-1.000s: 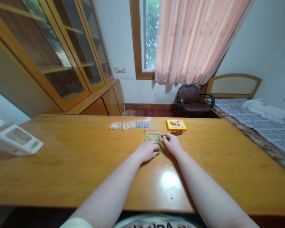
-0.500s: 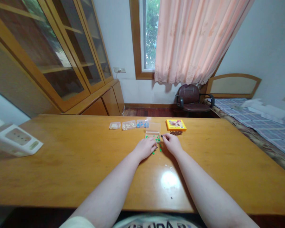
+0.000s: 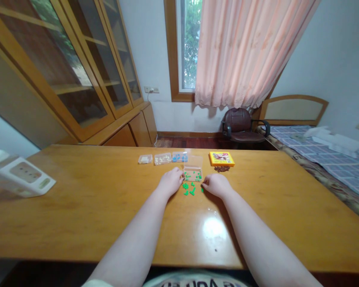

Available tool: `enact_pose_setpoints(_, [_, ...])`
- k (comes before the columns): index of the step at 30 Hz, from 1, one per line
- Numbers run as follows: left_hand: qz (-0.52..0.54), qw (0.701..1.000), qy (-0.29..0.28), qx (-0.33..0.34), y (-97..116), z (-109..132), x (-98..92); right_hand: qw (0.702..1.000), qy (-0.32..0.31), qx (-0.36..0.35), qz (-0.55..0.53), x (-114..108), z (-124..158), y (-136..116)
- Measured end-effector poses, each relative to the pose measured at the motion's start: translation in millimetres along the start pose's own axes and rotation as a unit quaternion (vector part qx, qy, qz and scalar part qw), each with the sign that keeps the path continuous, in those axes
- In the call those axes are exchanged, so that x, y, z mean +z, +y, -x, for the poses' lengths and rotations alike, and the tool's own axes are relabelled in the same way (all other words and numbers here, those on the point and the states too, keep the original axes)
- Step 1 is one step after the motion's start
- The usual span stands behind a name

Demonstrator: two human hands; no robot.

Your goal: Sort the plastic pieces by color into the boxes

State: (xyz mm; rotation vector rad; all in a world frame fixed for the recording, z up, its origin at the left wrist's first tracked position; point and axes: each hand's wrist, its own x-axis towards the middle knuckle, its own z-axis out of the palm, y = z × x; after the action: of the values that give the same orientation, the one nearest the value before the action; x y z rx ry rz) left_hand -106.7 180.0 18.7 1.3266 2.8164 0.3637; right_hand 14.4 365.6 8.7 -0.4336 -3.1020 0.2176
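Note:
A small clear plastic box [image 3: 193, 179] with its lid [image 3: 193, 161] raised at the back stands on the table, several green pieces inside. My left hand [image 3: 171, 181] is at the box's left side, its curled fingertips against the wall. Just in front of the box lie several loose green pieces [image 3: 192, 191], small and like toy bricks. To their right, my right hand [image 3: 217, 184] has thumb and fingers pinched together close to a single green piece [image 3: 202, 190]. Whatever is between those fingertips is too small to make out.
Behind my left hand stand clear boxes with blue pieces [image 3: 179, 158] and with pale pieces [image 3: 162, 159], plus a smaller box [image 3: 145, 159]. A yellow box [image 3: 221, 158] lies beyond my right hand, brown pieces [image 3: 221, 169] before it. A white container [image 3: 20, 175] stands far left.
My left hand has moved left and back from over the front of the box to its left side, uncovering loose green pieces. My right hand has come down from the box's right edge towards me.

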Motion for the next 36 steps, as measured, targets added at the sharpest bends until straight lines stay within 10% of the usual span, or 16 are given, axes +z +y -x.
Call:
enact_pose_setpoints(17, [-0.005,0.996,-0.089,0.007,6,10,-8.2,0.993,0.072,-0.052,-0.082,6,-1,1])
enact_pose_setpoints(25, [0.000,0.996,-0.087,0.028,3,9,-4.3,0.963,0.164,0.032,-0.214,25,-14,3])
enact_pose_setpoints(36, [0.012,0.995,-0.103,-0.008,2,7,-2.3,0.976,0.052,-0.120,-0.173,17,0,-13])
